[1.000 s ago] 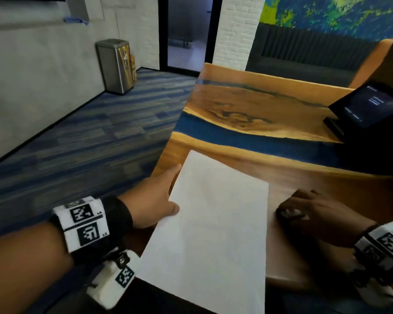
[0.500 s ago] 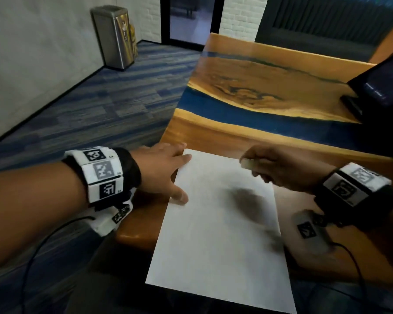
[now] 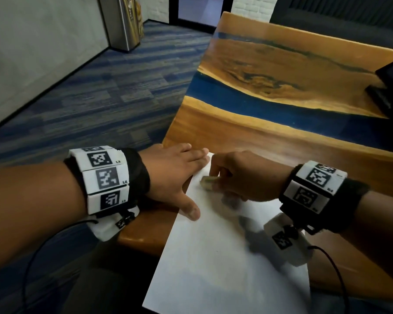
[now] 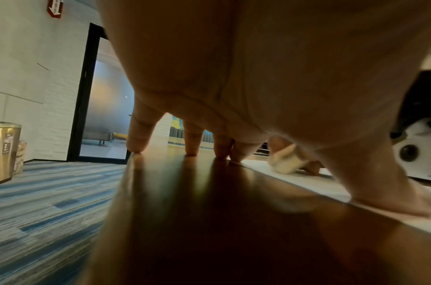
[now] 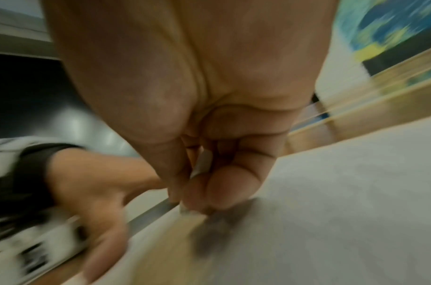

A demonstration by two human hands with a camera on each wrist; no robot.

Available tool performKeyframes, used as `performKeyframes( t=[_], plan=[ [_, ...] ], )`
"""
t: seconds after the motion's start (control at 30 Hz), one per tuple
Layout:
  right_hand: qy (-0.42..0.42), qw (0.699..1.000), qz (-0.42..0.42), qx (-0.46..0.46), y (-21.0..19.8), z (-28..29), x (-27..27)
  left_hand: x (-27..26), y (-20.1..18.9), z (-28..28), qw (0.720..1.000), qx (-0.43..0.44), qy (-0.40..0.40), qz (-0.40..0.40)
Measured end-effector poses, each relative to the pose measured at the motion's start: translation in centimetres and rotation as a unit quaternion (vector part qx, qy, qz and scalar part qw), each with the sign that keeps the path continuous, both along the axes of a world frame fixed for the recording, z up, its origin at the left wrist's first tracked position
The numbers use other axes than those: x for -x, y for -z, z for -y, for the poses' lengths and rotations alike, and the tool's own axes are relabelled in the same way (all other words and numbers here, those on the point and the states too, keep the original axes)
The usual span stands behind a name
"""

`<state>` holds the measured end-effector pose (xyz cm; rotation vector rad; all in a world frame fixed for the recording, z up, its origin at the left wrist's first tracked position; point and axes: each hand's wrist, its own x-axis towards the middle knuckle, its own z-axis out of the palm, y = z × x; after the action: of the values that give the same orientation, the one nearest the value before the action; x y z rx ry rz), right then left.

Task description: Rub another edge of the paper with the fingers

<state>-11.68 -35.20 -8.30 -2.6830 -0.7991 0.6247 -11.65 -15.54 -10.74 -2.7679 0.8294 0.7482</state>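
A white sheet of paper [image 3: 225,257] lies on the wooden table [image 3: 281,141], its near end hanging over the table's front edge. My left hand [image 3: 179,175] lies flat with straight fingers on the table at the sheet's far left corner, thumb on the paper's left edge. My right hand [image 3: 234,177] pinches a small pale eraser [image 3: 206,182] and holds it down on the sheet's far left part, close beside the left hand. The eraser [image 4: 286,160] shows pale against the paper in the left wrist view. In the blurred right wrist view a sliver of the eraser [image 5: 202,162] shows between curled fingers.
A dark tablet on a stand [image 3: 389,87] sits at the table's far right. A blue resin band [image 3: 270,105] crosses the tabletop. A steel bin [image 3: 120,21] stands by the wall on the striped carpet [image 3: 89,98]. A dark doorway lies beyond.
My right hand lifted the eraser from the table right of the sheet and carried it left onto the paper's far left corner. My left hand stayed at the paper's left edge.
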Motion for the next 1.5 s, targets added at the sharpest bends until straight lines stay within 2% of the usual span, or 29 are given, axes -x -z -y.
performKeyframes(
  t=[0.07, 0.2, 0.33, 0.47, 0.6, 0.73, 0.87, 1.0, 1.13, 1.17, 1.27, 1.4, 1.5],
  plan=[
    [-0.018, 1.000, -0.002, 0.021, -0.2, -0.4, 0.1, -0.1, 0.0, 0.1, 1.000, -0.001, -0.004, -0.001],
    [0.056, 0.997, 0.045, 0.027, -0.1, -0.3, -1.3, -0.4, 0.1, 0.1, 1.000, 0.000, -0.012, 0.003],
    [0.020, 1.000, -0.004, 0.006, 0.5, -2.0, 0.7, -0.5, 0.2, 0.0, 1.000, 0.009, -0.012, -0.008],
    [0.075, 0.996, 0.042, 0.007, 0.1, -1.9, -1.0, -0.5, 0.2, -0.1, 1.000, 0.002, -0.012, -0.010],
    [0.056, 0.998, 0.015, -0.011, 0.7, -2.9, 0.3, -0.5, 0.1, -0.1, 1.000, 0.010, -0.020, -0.021],
    [0.115, 0.993, 0.032, -0.013, 0.6, -2.5, -0.9, -0.5, 0.3, -0.2, 0.999, 0.017, -0.022, -0.018],
    [0.083, 0.996, 0.027, -0.001, 0.8, -3.2, 0.1, -0.6, 0.4, -0.3, 0.999, 0.023, -0.024, -0.020],
    [0.167, 0.985, 0.036, 0.004, 0.1, -1.9, -1.6, -0.6, 0.5, -0.2, 0.999, 0.014, -0.041, -0.019],
    [0.069, 0.996, 0.052, 0.000, 0.7, -3.0, 0.5, -0.7, 0.4, -0.2, 0.998, -0.009, -0.051, -0.020],
    [0.068, 0.997, 0.046, 0.007, 0.5, -2.9, 0.2, -0.7, 0.3, -0.2, 0.998, -0.012, -0.051, -0.020],
    [0.137, 0.990, 0.030, 0.019, -0.4, -2.3, -1.4, -0.7, 0.3, -0.1, 0.998, -0.012, -0.059, -0.021],
    [0.064, 0.997, 0.025, 0.033, 0.1, -3.4, 0.4, -0.6, 0.2, -0.2, 0.998, -0.013, -0.055, -0.025],
    [0.130, 0.991, 0.023, 0.038, -0.5, -2.6, -1.1, -0.6, 0.2, 0.0, 0.998, -0.011, -0.057, -0.022]
  ],
)
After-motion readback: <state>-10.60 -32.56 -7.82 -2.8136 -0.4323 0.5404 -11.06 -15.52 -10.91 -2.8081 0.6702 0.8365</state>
